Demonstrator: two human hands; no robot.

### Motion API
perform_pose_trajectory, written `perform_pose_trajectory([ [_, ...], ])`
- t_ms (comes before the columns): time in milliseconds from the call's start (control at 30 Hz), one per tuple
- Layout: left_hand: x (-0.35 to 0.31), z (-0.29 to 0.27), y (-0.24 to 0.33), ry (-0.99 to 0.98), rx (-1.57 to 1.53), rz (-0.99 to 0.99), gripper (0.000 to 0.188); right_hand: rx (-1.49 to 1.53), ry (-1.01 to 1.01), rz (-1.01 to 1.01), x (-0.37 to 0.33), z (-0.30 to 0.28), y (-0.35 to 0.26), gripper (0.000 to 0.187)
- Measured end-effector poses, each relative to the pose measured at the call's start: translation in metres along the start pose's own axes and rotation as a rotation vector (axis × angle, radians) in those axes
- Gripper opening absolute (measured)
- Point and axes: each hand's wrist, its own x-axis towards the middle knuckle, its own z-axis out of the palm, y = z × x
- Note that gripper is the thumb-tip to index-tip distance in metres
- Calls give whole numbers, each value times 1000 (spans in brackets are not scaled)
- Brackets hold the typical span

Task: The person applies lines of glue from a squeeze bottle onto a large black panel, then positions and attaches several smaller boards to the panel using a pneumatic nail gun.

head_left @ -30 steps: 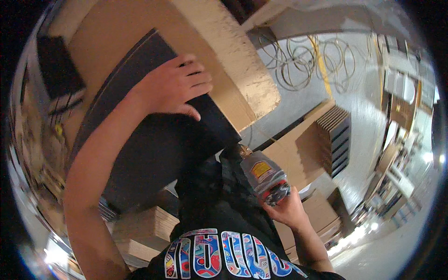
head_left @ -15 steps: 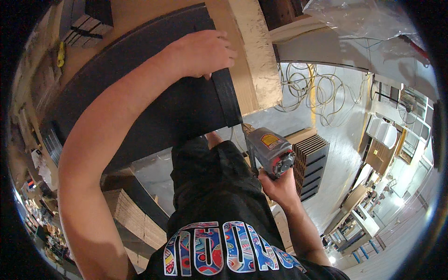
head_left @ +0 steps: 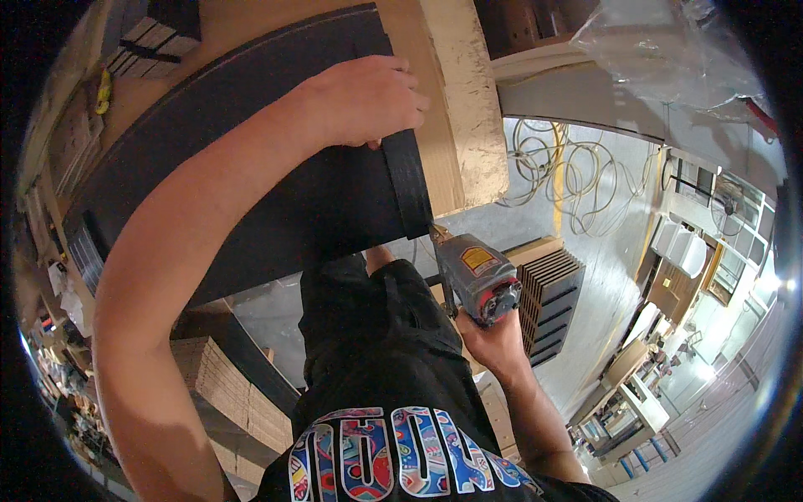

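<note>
Head view: power tool at the corner of a black panel

The left hand lay palm down, fingers bent over the flat black edge strip at one end of the broad, curved black panel; whether it pinched the strip could not be told. The right hand was wrapped around the grey power tool with a red-and-black rear cap, its nose at the panel's near corner — touching or just beside it.

The panel spread beneath the left hand and forearm, on the scuffed tan worktop. Work seemed partway: the strip was in place along the end, but no fastener showed, so how much was left was unclear. Just beyond the right hand stood a stack of dark-faced, slotted boards — farther off, tangled pale hoses.
</note>
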Motion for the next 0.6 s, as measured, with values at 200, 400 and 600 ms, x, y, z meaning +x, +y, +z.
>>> perform_pose_trajectory([
  [200,-3,-2,1,48,-2,5,49,-53,-13,9,-3,1,-3,27],
  [400,-2,-3,0,61,-5,-12,48,-105,-47,75,-4,-2,-18,25],
  [600,-2,-3,3,33,4,-21,48,-137,-46,56,-3,1,-15,24],
])
